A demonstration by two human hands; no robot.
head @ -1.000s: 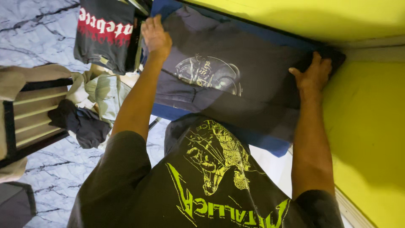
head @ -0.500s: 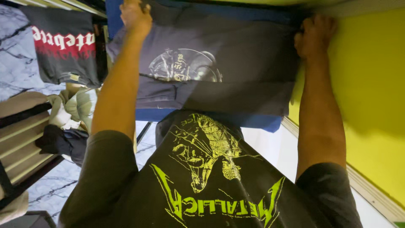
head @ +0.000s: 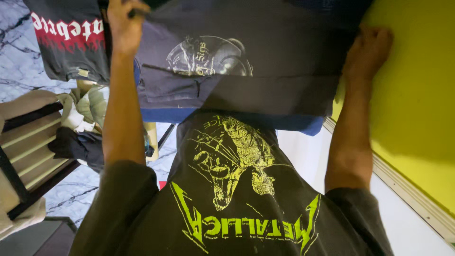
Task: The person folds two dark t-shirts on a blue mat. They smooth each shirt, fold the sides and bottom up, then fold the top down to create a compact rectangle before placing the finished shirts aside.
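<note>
Moved: both hands further apart and nearer the top edge than half a second back; dark shirt now pulled wider, its far edge out of frame.
Left hand (head: 124,26): closed fist, fingers pinched on the upper left edge of the dark T-shirt (head: 265,61).
Right hand (head: 368,50): at the shirt's right edge, against the yellow wall (head: 417,95); fingers curl behind the cloth, can't tell how tight the hold is.
Dark T-shirt: spread flat over the blue padded board (head: 237,118), round pale print (head: 208,57) facing up, left of centre; bottom hem stops short of the board's near edge.
Left of board: second black shirt with red and white print (head: 66,40) hanging, just beside the left wrist.
Lower left: slatted chair (head: 28,142) with a heap of pale and dark clothes (head: 80,128).
Floor: marbled tile (head: 19,71).
</note>
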